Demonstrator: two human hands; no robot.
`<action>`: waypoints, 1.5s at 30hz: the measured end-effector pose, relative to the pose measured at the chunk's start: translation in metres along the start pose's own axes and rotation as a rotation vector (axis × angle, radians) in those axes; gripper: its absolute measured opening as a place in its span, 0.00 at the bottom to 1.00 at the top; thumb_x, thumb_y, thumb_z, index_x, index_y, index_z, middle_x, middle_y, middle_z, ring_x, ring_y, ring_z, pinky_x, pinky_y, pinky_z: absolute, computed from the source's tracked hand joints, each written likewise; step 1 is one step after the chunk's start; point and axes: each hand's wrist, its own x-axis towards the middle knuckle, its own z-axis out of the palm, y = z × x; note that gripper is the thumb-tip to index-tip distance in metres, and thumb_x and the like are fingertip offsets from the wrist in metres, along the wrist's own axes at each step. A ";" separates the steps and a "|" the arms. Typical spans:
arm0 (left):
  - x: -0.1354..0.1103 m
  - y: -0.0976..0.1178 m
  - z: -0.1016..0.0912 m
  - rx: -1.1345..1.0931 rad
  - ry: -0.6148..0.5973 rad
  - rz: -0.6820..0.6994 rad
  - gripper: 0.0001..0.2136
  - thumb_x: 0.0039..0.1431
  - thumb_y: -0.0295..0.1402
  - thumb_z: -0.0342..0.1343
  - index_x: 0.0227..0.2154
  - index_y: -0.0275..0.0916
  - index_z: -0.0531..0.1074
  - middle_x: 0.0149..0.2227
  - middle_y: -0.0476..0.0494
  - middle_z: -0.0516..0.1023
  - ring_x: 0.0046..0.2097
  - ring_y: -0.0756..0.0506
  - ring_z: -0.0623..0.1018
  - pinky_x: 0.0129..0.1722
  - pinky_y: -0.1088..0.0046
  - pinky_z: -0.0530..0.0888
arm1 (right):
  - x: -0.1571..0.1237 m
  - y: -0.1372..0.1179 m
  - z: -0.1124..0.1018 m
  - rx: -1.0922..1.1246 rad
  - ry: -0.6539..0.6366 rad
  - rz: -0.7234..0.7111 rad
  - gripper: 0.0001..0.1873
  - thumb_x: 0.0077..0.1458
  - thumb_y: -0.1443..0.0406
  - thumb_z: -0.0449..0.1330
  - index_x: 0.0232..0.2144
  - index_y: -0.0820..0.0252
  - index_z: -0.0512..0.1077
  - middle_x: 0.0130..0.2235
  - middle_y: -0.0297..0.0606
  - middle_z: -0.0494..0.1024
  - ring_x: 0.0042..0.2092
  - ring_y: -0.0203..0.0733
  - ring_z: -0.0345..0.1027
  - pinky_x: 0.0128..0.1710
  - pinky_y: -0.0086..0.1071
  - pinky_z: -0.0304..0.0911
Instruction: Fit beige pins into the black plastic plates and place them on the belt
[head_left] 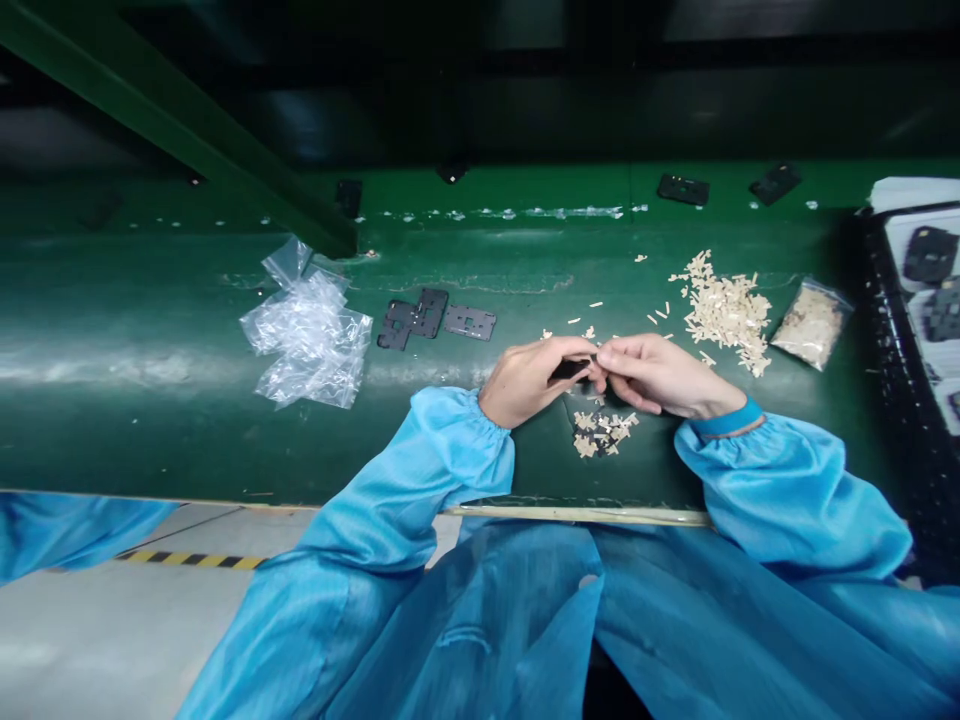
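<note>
My left hand point(529, 380) is closed around a black part point(571, 369), mostly covered by the fingers. Fingertips of my right hand point(656, 375) are pinched together at the part's right end, against the left fingers; whatever they hold is too small to make out. Just below the hands lies a little heap of tan strips point(604, 432) mixed with dark bits. Beyond and right of my right hand spreads a larger pile of tan strips point(724, 305), with several loose ones scattered toward the hands. Flat black plastic plates point(470, 322) rest beyond my left hand.
Clear plastic bags point(307, 335) are heaped at left on the green bench point(172, 420). A bag of tan pieces point(812, 323) lies right of the pile. A black crate point(889, 370) stands at the right edge. A green post point(300, 205) slants across the back left. Another blue sleeve point(75, 530) shows lower left.
</note>
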 end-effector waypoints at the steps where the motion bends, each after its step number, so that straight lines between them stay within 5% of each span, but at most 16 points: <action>1: -0.001 -0.001 -0.001 0.026 -0.009 0.026 0.11 0.66 0.33 0.60 0.50 0.44 0.74 0.45 0.45 0.84 0.45 0.48 0.84 0.47 0.74 0.76 | 0.000 0.000 0.001 0.021 -0.036 0.016 0.20 0.62 0.49 0.62 0.30 0.60 0.73 0.15 0.25 0.66 0.13 0.27 0.48 0.14 0.26 0.39; 5: 0.000 -0.001 -0.002 -0.008 0.035 -0.060 0.11 0.64 0.35 0.61 0.48 0.44 0.75 0.45 0.44 0.84 0.46 0.47 0.83 0.49 0.71 0.76 | 0.001 0.000 0.007 0.082 -0.015 -0.014 0.18 0.59 0.52 0.67 0.29 0.59 0.72 0.17 0.25 0.67 0.14 0.25 0.47 0.14 0.25 0.38; 10: 0.010 0.008 0.005 -0.371 0.195 -0.414 0.17 0.60 0.37 0.65 0.49 0.40 0.71 0.43 0.43 0.83 0.37 0.50 0.81 0.40 0.73 0.76 | 0.008 0.006 0.023 -0.042 0.397 -0.283 0.19 0.56 0.50 0.69 0.31 0.59 0.73 0.20 0.27 0.68 0.18 0.29 0.55 0.17 0.26 0.48; 13: 0.017 0.012 0.007 -0.520 0.218 -0.532 0.17 0.55 0.36 0.68 0.45 0.39 0.70 0.36 0.48 0.82 0.28 0.54 0.75 0.32 0.76 0.74 | 0.011 0.012 0.030 -0.152 0.526 -0.361 0.19 0.58 0.49 0.67 0.31 0.58 0.73 0.20 0.28 0.68 0.21 0.31 0.57 0.20 0.28 0.52; 26: 0.020 0.012 -0.001 -0.532 0.166 -0.626 0.15 0.50 0.30 0.67 0.40 0.38 0.70 0.29 0.53 0.78 0.24 0.55 0.72 0.28 0.76 0.71 | 0.014 0.020 0.024 -0.202 0.426 -0.331 0.17 0.56 0.51 0.68 0.32 0.57 0.72 0.29 0.34 0.74 0.27 0.35 0.63 0.26 0.31 0.59; 34: 0.011 0.014 0.009 -0.270 0.262 -0.565 0.11 0.56 0.32 0.65 0.42 0.41 0.73 0.35 0.50 0.83 0.35 0.50 0.81 0.41 0.72 0.75 | 0.018 0.021 0.030 -0.196 0.533 -0.351 0.16 0.55 0.51 0.68 0.30 0.56 0.72 0.25 0.32 0.71 0.26 0.37 0.62 0.25 0.32 0.58; 45: 0.012 0.014 0.010 -0.257 0.261 -0.580 0.11 0.55 0.31 0.65 0.41 0.41 0.75 0.33 0.51 0.83 0.34 0.50 0.81 0.40 0.73 0.75 | 0.018 0.023 0.030 -0.228 0.524 -0.359 0.15 0.56 0.52 0.66 0.30 0.55 0.71 0.25 0.33 0.71 0.27 0.38 0.63 0.26 0.33 0.60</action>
